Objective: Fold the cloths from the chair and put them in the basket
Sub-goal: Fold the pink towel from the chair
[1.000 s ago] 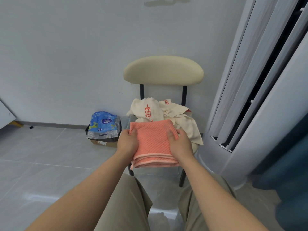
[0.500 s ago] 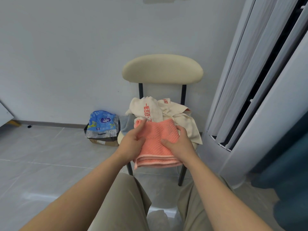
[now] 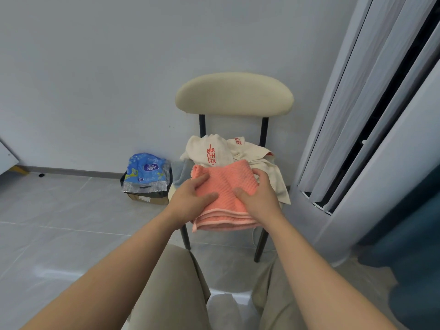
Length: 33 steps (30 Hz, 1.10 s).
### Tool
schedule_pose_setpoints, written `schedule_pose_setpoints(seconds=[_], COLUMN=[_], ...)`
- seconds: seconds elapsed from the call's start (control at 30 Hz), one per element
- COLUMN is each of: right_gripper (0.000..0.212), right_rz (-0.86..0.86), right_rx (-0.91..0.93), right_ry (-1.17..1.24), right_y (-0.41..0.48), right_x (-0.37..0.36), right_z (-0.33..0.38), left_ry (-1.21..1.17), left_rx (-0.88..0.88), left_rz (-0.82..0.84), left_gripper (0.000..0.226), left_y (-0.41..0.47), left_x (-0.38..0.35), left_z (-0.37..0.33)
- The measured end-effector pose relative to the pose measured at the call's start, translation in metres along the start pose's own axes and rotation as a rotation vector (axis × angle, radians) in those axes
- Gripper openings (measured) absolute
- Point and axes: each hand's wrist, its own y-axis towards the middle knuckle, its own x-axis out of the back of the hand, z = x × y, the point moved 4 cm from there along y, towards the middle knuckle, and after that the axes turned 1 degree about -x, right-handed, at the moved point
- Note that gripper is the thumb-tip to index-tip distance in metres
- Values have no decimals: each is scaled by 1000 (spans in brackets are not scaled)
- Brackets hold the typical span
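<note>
A folded pink towel (image 3: 226,186) lies at the front of the cream chair's seat, its front edge hanging over. My left hand (image 3: 190,198) rests on its left part with straight fingers and the thumb on top. My right hand (image 3: 259,198) grips the right side, fingers curled over the far edge and thumb on top. Behind the towel a crumpled cream cloth with red print (image 3: 214,151) is heaped on the seat. A grey cloth (image 3: 179,173) peeks out at the left. The chair's backrest (image 3: 234,94) is bare.
A white container's rim (image 3: 228,296) shows low between my knees. A cardboard box with a blue plastic pack (image 3: 145,172) stands on the floor left of the chair. A tall white appliance (image 3: 357,139) stands at the right. Grey tiles cover the floor.
Both hands shifted from the towel's sides onto its top. The left thumb slid to the middle, and the towel sank a little toward the seat.
</note>
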Motion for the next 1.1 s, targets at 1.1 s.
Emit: schedule_pose_setpoints(seconds=[1.1], right_gripper=[42], right_rz=[741], right_rx=[379], right_ry=[-71], right_y=[39], right_x=[-333], right_z=[615], left_ry=[-49], left_rx=[329], left_rz=[-452], left_gripper=[84], left_y=[-116], left_x=[647], left_z=[-124])
